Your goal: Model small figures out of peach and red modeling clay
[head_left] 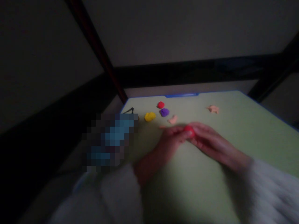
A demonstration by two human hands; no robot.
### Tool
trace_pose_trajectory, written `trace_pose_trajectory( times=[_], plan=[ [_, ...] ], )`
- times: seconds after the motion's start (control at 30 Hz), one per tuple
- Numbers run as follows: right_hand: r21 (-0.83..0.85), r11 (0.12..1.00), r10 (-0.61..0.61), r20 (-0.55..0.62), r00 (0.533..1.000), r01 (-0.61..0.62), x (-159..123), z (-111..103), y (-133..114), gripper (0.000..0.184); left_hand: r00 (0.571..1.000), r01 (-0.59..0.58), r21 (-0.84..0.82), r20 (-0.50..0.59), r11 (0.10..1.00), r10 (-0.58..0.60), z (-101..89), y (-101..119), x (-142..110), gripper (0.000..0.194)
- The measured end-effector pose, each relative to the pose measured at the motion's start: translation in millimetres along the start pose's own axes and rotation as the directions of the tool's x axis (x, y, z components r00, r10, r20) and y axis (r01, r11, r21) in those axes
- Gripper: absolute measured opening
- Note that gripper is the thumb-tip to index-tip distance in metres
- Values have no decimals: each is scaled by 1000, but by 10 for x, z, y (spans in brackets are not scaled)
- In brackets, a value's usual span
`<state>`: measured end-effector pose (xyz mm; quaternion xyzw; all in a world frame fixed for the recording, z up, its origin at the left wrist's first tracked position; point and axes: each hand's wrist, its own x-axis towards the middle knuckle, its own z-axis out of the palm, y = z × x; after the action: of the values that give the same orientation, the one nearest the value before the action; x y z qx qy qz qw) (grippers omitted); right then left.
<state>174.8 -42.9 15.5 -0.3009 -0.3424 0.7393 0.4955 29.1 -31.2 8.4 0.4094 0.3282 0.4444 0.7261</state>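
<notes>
Between my two hands, above the pale tabletop [187,183], is a smooth red lump of modelling clay [189,130]. My left hand [171,140] grips it from the left, the thumb pressed on its front. From the other side my right hand [207,138] closes around it, its fingers partly behind the lump. Beyond my hands lie a yellow clay lump [149,116], a purple one [164,112] and a smaller red one [160,105]. A pale pink piece [173,119] lies just past my left hand, with a thin orange-pink bit [163,127] beside the knuckles.
A small peach clay figure [213,109] with several points stands toward the far right. At the left table edge, a pixelated blue object [116,132] covers part of the view, with dark glasses-like arms [131,110] behind it. A blue handle [182,95] lines the far edge.
</notes>
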Motion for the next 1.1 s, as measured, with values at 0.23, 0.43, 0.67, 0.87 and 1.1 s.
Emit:
trace_pose_trajectory(
  times=[0.23,0.43,0.67,0.87,1.1],
  plan=[
    [5,1000,-30,-7,1000,30,-2,-2,25,22,999,-32,44,24,999,31,-20,-29,-14,18],
    [8,998,-58,-18,998,58,-12,-4,-3,18,999,16,-74,-46,997,-19,25,-1,18,19],
    [-8,1000,-11,47,999,11,-24,8,-36,20,996,88,-179,-3,980,-89,44,38,24,19],
    [-28,999,-23,32,999,24,-11,-18,-4,22,995,104,-73,15,992,-103,38,26,-40,19],
    [-9,997,-73,20,997,73,-30,8,-22,27,990,139,-226,36,964,-134,36,23,-17,18]
  ],
)
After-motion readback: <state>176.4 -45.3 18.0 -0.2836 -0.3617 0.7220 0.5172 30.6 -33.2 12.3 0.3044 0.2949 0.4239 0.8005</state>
